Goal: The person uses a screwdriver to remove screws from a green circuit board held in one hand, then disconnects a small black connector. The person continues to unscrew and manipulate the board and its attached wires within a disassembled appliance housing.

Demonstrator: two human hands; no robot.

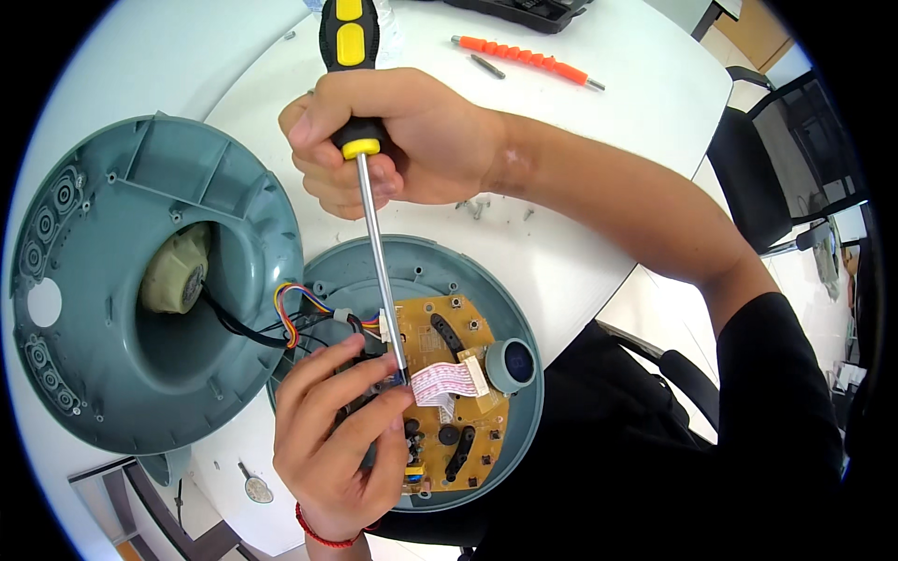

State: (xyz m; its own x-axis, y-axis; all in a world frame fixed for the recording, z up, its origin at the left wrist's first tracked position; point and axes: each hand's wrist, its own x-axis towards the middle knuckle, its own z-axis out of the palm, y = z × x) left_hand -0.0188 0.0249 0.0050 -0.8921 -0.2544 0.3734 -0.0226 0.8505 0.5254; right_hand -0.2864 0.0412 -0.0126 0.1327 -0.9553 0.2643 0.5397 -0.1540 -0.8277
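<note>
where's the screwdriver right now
In the head view, the screwdriver is left of centre, gripped in the right hand; its shaft points down, with the tip beside the left hand, near the brown circuit board.

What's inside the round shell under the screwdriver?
A tan circuit board, a ribbon cable and a dark-faced round piece show. The left hand hides part of the shell's left side; what lies beneath is unseen.

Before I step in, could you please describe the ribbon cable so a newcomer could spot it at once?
On the white table, the right-hand round grey-green shell holds an amber circuit board. The ribbon cable lies near the board's middle, beside the tip of the screwdriver. It is flat and white with pinkish stripes, unlike the loose multicoloured wires nearby.
</note>
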